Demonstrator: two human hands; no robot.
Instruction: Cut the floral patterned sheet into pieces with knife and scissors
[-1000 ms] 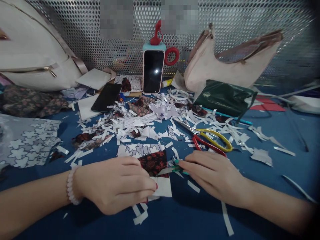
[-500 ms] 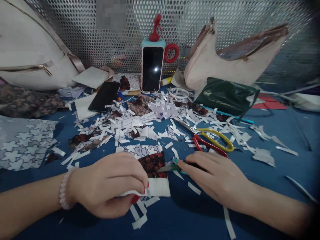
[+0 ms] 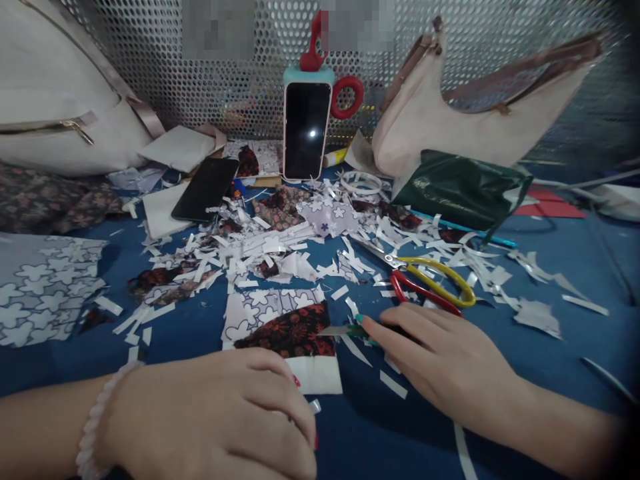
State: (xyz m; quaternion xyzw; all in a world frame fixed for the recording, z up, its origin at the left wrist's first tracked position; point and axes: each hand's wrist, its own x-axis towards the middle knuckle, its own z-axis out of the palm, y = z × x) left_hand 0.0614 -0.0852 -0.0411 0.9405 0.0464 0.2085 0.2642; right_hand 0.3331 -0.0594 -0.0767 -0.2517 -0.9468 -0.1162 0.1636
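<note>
Right hand [image 3: 450,360] is holding a blade [image 3: 334,331] over dark cloth [image 3: 285,333]! Left hand [image 3: 215,420] is sitting curled nearby; can't tell its grip.

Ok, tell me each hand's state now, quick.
Left hand: curled; cannot tell whether it holds anything.
Right hand: closed, holding a green-handled blade.

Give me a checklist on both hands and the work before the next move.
1. Right hand holding the small blade: ok.
2. Left hand apart from the blade: ok, there is a gap between them in view.
3. Left hand's hold: cannot tell, its grip is hidden.
4. Dark floral patch fixed down: cannot tell, only its top shows.
5. Scissors well away from the right hand: not ok, their red handle lies right by it.
</note>
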